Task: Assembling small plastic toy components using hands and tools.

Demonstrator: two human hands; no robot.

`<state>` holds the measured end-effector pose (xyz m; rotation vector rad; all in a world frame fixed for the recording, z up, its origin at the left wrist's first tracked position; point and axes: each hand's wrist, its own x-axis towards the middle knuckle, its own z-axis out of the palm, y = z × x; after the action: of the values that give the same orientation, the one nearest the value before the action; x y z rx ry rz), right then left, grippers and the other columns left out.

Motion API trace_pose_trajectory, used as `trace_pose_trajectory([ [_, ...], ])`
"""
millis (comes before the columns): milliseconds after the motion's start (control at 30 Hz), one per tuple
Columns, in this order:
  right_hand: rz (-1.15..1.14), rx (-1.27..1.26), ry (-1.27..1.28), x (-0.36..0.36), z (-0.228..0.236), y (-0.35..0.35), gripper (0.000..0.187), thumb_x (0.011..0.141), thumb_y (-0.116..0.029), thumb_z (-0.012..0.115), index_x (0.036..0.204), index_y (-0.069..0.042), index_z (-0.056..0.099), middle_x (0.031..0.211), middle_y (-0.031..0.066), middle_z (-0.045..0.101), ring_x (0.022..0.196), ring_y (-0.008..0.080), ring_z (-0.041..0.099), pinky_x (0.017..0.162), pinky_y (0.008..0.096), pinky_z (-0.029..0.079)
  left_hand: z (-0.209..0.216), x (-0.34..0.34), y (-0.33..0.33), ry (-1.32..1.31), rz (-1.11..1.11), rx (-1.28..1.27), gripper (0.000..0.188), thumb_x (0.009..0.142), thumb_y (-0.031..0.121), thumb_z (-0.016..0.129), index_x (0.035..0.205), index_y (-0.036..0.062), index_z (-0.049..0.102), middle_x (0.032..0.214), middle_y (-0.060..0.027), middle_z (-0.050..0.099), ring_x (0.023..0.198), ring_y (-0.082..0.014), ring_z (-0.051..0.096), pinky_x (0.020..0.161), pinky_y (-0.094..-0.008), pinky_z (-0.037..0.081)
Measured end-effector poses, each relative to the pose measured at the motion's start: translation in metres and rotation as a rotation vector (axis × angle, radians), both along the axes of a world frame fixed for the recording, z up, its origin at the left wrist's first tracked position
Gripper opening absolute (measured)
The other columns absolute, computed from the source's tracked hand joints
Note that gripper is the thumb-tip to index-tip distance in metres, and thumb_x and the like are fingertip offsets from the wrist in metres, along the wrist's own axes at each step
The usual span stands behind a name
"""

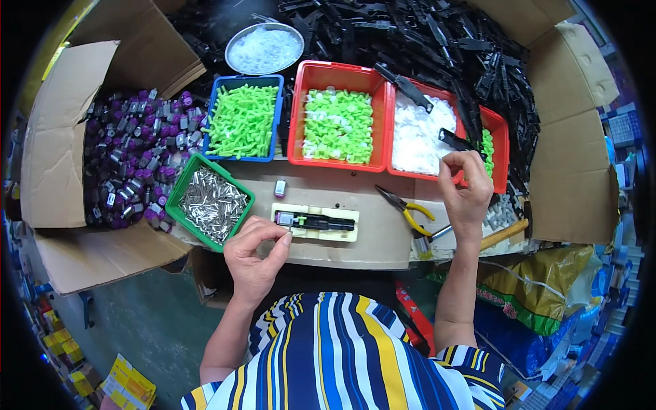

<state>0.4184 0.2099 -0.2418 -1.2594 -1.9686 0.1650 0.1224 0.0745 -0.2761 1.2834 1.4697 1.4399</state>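
the black housing [328,223] lies in the cream tray [321,235], a silver block [284,219] at its left end. the left hand [256,253] is at the tray's near left corner, just beside that block, thumb and forefinger curled together; the right hand [467,184], well right of the tray, bends likewise. whether either pinches a small part, i cannot tell. the step looks like fitting parts into the housing; next calls for careful fingertip alignment over the tray.
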Motion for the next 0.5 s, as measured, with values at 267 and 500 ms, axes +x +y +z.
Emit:
trace_pose_trajectory([
  [267,0.094,0.002,-0.067,-0.002,-0.007,0.011,0.011,0.08,0.008,0.069,0.086,0.002,0.062,0.082,0.0086,0.062,0.069,0.0176,0.062,0.063,0.0291,0.049,0.004,0.011,0.005,0.048,-0.068,0.024,0.004,0.077,-0.004,0.071,0.081,-0.003,0.07,0.075,-0.0066,0.068,0.074,-0.0169,0.061,0.07,-0.0293,0.047],
  [500,0.078,-0.093,-0.073,0.008,-0.005,0.019,0.007,0.083,0.005,0.069,0.088,0.003,0.064,0.085,0.0106,0.064,0.071,0.0204,0.064,0.063,0.0307,0.049,0.003,0.01,0.003,0.046,-0.072,0.017,0.005,0.076,-0.005,0.072,0.08,-0.0028,0.07,0.075,-0.0066,0.068,0.073,-0.0167,0.061,0.07,-0.029,0.047],
])
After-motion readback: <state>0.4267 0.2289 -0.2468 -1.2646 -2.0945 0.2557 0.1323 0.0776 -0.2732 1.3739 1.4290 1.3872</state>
